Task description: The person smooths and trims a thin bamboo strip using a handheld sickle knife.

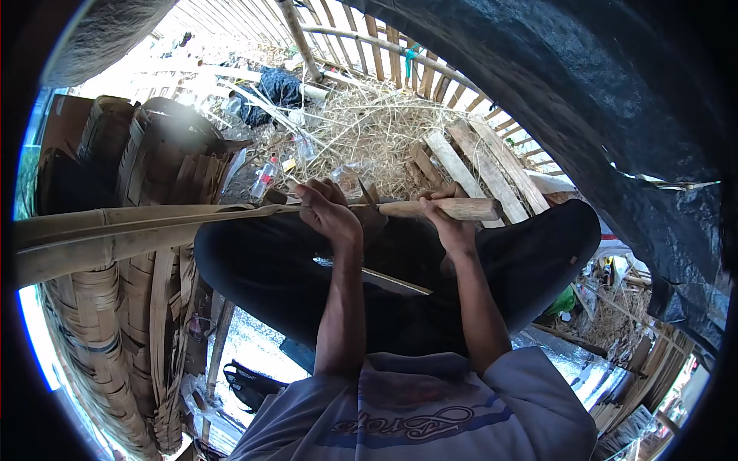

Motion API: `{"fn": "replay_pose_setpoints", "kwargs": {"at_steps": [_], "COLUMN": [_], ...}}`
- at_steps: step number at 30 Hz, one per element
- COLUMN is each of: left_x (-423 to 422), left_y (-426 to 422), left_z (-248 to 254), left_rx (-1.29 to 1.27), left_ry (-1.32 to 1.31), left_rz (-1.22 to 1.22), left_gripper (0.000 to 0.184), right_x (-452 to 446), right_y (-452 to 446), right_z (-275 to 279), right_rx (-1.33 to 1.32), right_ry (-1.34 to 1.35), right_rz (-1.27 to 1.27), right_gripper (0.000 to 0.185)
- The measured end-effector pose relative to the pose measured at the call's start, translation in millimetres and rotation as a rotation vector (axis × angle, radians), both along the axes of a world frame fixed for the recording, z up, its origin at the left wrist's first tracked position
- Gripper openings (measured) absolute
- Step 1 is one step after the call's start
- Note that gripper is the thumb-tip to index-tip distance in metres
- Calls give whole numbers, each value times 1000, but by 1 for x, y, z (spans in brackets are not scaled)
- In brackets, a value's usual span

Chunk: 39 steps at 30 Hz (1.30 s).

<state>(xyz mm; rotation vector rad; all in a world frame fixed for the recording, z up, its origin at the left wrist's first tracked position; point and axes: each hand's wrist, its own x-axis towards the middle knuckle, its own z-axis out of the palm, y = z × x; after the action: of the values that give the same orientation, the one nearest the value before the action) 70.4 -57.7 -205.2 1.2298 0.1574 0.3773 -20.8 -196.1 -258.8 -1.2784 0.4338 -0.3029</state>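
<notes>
A long split bamboo pole (108, 234) comes in from the left and runs across my lap. My left hand (330, 215) is closed around its narrow end, above my crossed legs. My right hand (450, 219) grips the thick wooden handle (480, 209) of a knife. The short dark knife blade (368, 195) points up and away from the handle, just right of my left hand and close to the bamboo's end. Fingers partly hide where blade and bamboo meet, so I cannot tell whether they touch.
Woven bamboo baskets or rolls (108, 323) stand at the left. Ahead lie dry straw (377, 115), a plastic bottle (264, 177) and wooden planks (461, 161). A slatted bamboo fence (377, 46) closes the far side. Dark plastic sheeting (569, 92) hangs at the right.
</notes>
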Motion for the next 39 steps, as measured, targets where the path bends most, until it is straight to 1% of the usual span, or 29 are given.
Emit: {"fn": "replay_pose_setpoints", "kwargs": {"at_steps": [1, 2, 4, 5, 8, 9, 10, 12, 13, 14, 15, 16, 17, 18, 20, 21, 22, 24, 25, 27, 28, 29, 30, 32, 33, 34, 36, 38, 39], "left_x": [0, 1, 3, 3, 3, 2, 1, 0, 0, 1, 1, 1, 2, 4, 1, -1, -1, 3, 3, 2, 3, 4, 3, 1, 3, 3, 3, 3, 4], "left_y": [0, 1, 2, 3, 3, 2, 0, -2, -1, -1, 1, 4, 6, 5, 4, 5, 7, 9, 10, 8, 9, 9, 7, 7, 8, 9, 10, 8, 7], "left_z": [-1, -3, -6, -4, -7, -6, -3, -3, -5, -7, -10, -13, -15, -15, -14, -13, -16, -21, -17, -17, -16, -16, -12, -14, -18, -21, -18, -14, -12], "left_rx": [18, 15, 7, 28, -6, -2, 6, 11, 6, -2, -6, -63, -119, -117, -175, -204, -205, -188, -218, -234, -244, -238, -244, -255, -208, -162, -170, -191, -188], "left_ry": [7, 7, 7, 16, -4, 2, -8, -18, -31, -49, -50, -75, -101, -105, -99, -97, -95, -131, -117, -108, -94, -91, -75, -57, -88, -116, -102, -48, -50], "left_rz": [7, -5, -9, -18, -2, 4, -7, -29, -51, -73, -82, -148, -211, -210, -230, -288, -283, -320, -339, -325, -302, -292, -286, -284, -288, -294, -348, -242, -239], "left_gripper": [52, 52, 53, 53, 53, 53, 53, 53, 53, 53, 53, 51, 50, 50, 48, 46, 46, 46, 45, 45, 45, 45, 44, 44, 44, 45, 46, 48, 48], "right_x": [1, 2, 6, 9, 9, 7, 5, 5, 4, 5, 8, 10, 9, 11, 7, 7, 8, 7, 8, 8, 12, 10, 8, 8, 7, 6, 12, 15, 15], "right_y": [2, 6, 13, 14, -1, -4, -1, 2, 5, 6, 7, 8, 7, 4, -5, -6, -5, -1, 3, -1, -1, -5, -2, -3, 3, 5, 6, -2, -7], "right_z": [-15, -34, -63, -71, -35, -28, -27, -27, -38, -51, -58, -64, -69, -59, -25, -17, -23, -47, -55, -61, -51, -40, -42, -44, -60, -71, -85, -92, -75], "right_rx": [-61, -64, -168, -165, -137, -51, -48, 29, 41, 37, -97, -227, -136, -135, 10, 126, 125, -86, -94, -97, -94, 71, 77, -174, -103, -108, -403, -347, -241], "right_ry": [-14, -13, -40, -34, 32, 47, 56, -36, -117, -118, 25, 168, 120, 115, 58, -52, -49, -28, 35, 49, 68, 7, 19, 20, -74, -70, -9, 42, 34], "right_rz": [-5, -17, 130, 48, -43, -64, -58, -72, 10, -3, 94, 194, 153, 155, 85, 20, 24, 82, 111, 66, 31, 6, 17, -113, -90, -99, -60, -81, -76], "right_gripper": [21, 21, 20, 22, 22, 21, 21, 21, 22, 22, 22, 22, 22, 22, 22, 18, 18, 18, 17, 17, 17, 18, 18, 18, 16, 16, 16, 16, 16]}}
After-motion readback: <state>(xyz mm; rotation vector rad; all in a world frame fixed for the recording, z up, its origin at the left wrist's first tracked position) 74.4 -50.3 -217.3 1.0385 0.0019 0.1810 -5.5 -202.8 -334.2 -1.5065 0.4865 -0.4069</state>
